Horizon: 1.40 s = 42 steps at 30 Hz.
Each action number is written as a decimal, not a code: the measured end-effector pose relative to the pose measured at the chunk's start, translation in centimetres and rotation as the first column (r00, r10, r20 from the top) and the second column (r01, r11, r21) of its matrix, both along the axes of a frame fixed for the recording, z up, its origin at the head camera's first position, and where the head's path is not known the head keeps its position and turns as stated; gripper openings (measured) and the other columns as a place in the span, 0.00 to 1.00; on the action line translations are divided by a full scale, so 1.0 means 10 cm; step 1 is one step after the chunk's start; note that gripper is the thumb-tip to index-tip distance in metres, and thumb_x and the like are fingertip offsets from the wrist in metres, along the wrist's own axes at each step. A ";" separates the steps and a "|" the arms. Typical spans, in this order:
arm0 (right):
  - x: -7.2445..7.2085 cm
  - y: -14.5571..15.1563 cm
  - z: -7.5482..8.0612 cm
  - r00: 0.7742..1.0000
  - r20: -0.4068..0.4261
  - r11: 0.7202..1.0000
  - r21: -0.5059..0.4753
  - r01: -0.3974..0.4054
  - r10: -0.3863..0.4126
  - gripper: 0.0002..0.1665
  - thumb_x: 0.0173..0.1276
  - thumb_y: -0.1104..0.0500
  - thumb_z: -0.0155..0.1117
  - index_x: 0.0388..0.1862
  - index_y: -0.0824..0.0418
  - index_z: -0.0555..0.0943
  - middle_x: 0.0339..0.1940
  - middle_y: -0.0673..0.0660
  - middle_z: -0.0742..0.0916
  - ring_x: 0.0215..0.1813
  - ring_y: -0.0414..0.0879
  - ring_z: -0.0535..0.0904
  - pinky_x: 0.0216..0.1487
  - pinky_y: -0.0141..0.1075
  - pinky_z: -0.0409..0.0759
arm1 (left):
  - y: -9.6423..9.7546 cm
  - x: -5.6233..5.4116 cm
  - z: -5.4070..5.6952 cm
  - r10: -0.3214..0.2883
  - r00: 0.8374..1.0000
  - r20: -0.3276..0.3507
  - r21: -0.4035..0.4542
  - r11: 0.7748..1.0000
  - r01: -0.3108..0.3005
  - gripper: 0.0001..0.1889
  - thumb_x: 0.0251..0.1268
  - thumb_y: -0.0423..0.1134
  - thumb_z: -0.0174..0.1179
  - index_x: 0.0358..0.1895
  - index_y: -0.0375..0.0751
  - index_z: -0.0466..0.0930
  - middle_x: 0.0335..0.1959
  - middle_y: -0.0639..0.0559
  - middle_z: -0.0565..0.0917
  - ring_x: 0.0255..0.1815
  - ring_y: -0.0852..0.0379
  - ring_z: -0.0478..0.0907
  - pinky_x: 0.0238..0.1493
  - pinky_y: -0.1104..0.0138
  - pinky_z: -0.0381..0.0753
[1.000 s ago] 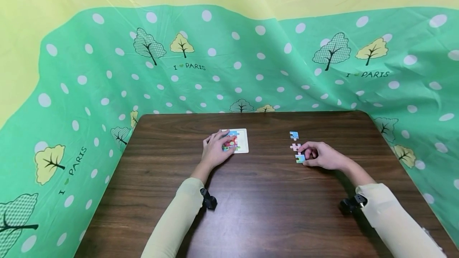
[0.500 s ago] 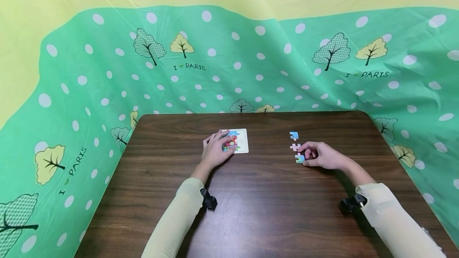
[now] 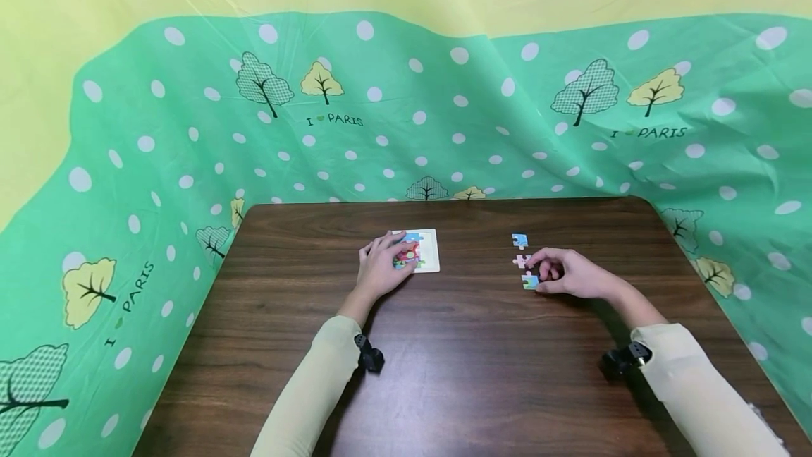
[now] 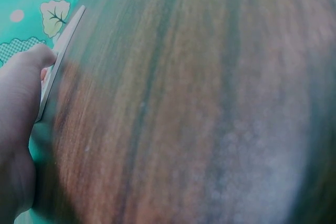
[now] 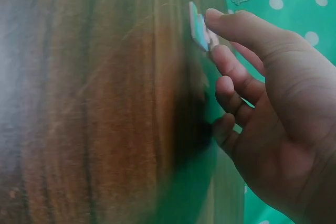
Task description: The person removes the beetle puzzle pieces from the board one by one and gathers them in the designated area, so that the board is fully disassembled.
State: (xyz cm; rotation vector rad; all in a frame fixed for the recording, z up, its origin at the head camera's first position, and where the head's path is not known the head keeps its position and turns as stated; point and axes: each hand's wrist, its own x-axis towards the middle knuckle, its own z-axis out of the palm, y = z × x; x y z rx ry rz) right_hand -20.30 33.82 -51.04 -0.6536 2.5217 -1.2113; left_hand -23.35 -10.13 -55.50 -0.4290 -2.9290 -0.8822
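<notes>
In the head view, my left hand [image 3: 378, 264] rests over the left part of a small white-framed jigsaw puzzle [image 3: 431, 252], its fingers spread. The puzzle shows a partly covered red and blue picture. The left wrist view shows my thumb against the pale board edge [image 4: 65, 40]. To the right, my right hand [image 3: 569, 275] has its thumb and index finger at the edges of a blue-green puzzle piece [image 3: 529, 282] lying on the table. The other fingers curl loosely. Just beyond it lie a pink puzzle piece [image 3: 521, 261], beside my index fingertip, and a blue puzzle piece [image 3: 520, 240].
The dark wooden table [image 3: 444, 372] reaches back to a green and yellow printed curtain [image 3: 393, 104] behind and along both sides. Black wrist cameras sit on both cuffs, the left camera [image 3: 370, 355] and the right camera [image 3: 624, 362].
</notes>
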 end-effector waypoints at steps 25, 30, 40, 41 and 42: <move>-0.24 -0.36 0.18 0.999 -0.043 1.000 0.004 -0.025 0.025 0.24 0.69 0.67 0.82 0.61 0.71 0.85 0.35 0.54 0.86 0.36 0.36 0.77 0.40 0.29 0.78 | -0.03 -0.01 -0.06 0.005 1.000 0.017 0.016 1.000 -0.005 0.27 0.75 0.57 0.68 0.75 0.60 0.86 0.88 0.56 0.75 0.93 0.43 0.65 0.86 0.32 0.58; -0.29 -0.50 0.23 0.999 -0.030 1.000 0.024 -0.013 0.014 0.25 0.71 0.65 0.81 0.63 0.69 0.84 0.36 0.55 0.86 0.36 0.38 0.76 0.40 0.31 0.77 | -0.03 -0.02 -0.08 0.007 1.000 0.010 0.027 1.000 -0.007 0.28 0.75 0.58 0.69 0.74 0.58 0.86 0.89 0.53 0.73 0.92 0.41 0.67 0.87 0.32 0.57; -0.39 -0.76 0.23 1.000 -0.018 1.000 0.017 -0.019 0.020 0.25 0.72 0.63 0.81 0.64 0.69 0.84 0.37 0.56 0.87 0.36 0.40 0.75 0.39 0.31 0.75 | 0.00 -0.01 -0.05 0.040 0.999 0.004 0.039 0.998 -0.041 0.32 0.72 0.56 0.72 0.76 0.52 0.81 0.85 0.47 0.75 0.85 0.42 0.75 0.85 0.36 0.64; -0.40 -0.78 0.22 1.000 -0.017 1.000 0.017 -0.020 0.020 0.25 0.72 0.63 0.81 0.64 0.69 0.84 0.37 0.56 0.87 0.36 0.40 0.75 0.39 0.31 0.75 | 0.00 -0.01 -0.05 0.042 0.999 0.003 0.040 0.998 -0.042 0.32 0.72 0.56 0.72 0.76 0.52 0.81 0.85 0.47 0.75 0.84 0.42 0.75 0.84 0.37 0.64; -0.40 -0.81 0.22 1.000 -0.019 1.000 0.019 -0.021 0.022 0.25 0.72 0.63 0.81 0.64 0.69 0.85 0.36 0.57 0.87 0.36 0.40 0.75 0.40 0.31 0.75 | 0.00 -0.01 -0.05 0.043 0.999 0.003 0.040 0.998 -0.043 0.32 0.72 0.56 0.72 0.76 0.51 0.81 0.84 0.47 0.76 0.84 0.43 0.75 0.84 0.38 0.65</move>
